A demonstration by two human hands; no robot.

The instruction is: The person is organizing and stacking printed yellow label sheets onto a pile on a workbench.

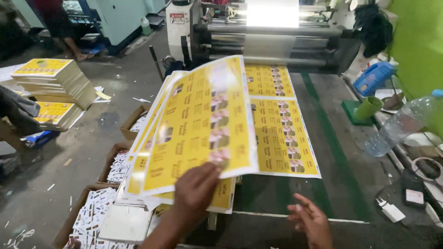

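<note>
While left hand (196,189) lifts yellow sheets (198,124), right hand (311,221) hovers open

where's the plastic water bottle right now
In the head view the plastic water bottle lies tilted at the far right, just right of the green cup and below the blue container.

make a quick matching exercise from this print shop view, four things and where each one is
Things:
1. lifted yellow sheet
2. flat yellow sheets
3. clear plastic bottle
4. stack of yellow sheets

Places:
A. on the floor, far left
B. lying on the machine table
C. held up by the left hand
D. on its side at the right edge

Pairs: 1-C, 2-B, 3-D, 4-A
</note>
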